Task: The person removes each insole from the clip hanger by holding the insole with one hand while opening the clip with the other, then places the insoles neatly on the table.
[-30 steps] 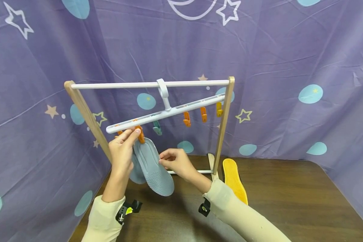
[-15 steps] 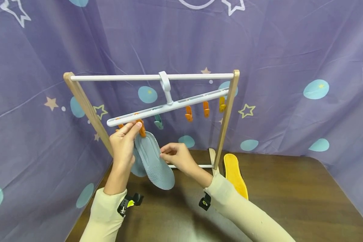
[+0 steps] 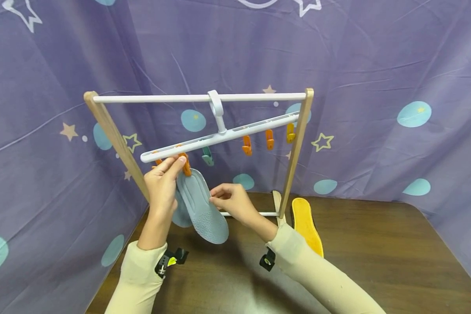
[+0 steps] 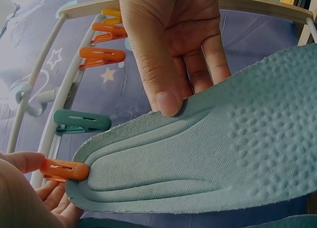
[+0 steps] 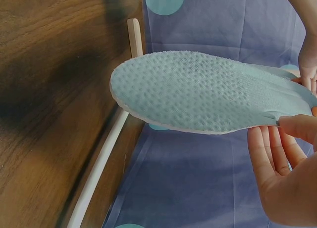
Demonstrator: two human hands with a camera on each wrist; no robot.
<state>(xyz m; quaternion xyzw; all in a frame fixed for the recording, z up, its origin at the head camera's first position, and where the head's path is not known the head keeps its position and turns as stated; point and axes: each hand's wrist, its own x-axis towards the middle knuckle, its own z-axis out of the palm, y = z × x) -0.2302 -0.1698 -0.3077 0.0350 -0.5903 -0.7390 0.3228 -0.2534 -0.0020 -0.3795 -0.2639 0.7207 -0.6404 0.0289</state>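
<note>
A grey-blue shoe insole [image 3: 205, 209] hangs slanting, its heel end in the bite of an orange clothespin [image 4: 64, 169] under the white hanger bar [image 3: 220, 138]. My left hand [image 3: 160, 186] pinches that clothespin between thumb and fingers. With thumb and fingertips, my right hand [image 3: 232, 201] pinches the insole's right edge at mid-length; the right wrist view shows its dimpled forefoot [image 5: 183, 92] sticking out beyond the hand. A second grey-blue insole [image 3: 182, 215] hangs behind, partly hidden by my left hand and the first insole. Another orange clothespin [image 3: 158, 162] shows just above my left hand.
The hanger hooks over the white top rail [image 3: 153, 99] of a wooden-sided rack [image 3: 297, 152] and tilts down to the left. A green clothespin [image 3: 207, 156], two orange ones and a yellow one [image 3: 291, 133] hang along it. A yellow insole [image 3: 307, 224] lies on the brown table [image 3: 380, 257].
The whole scene has shifted upward in the head view. Both hands keep their grips on the clothespin and the insole, with hardly any movement relative to the rack.
</note>
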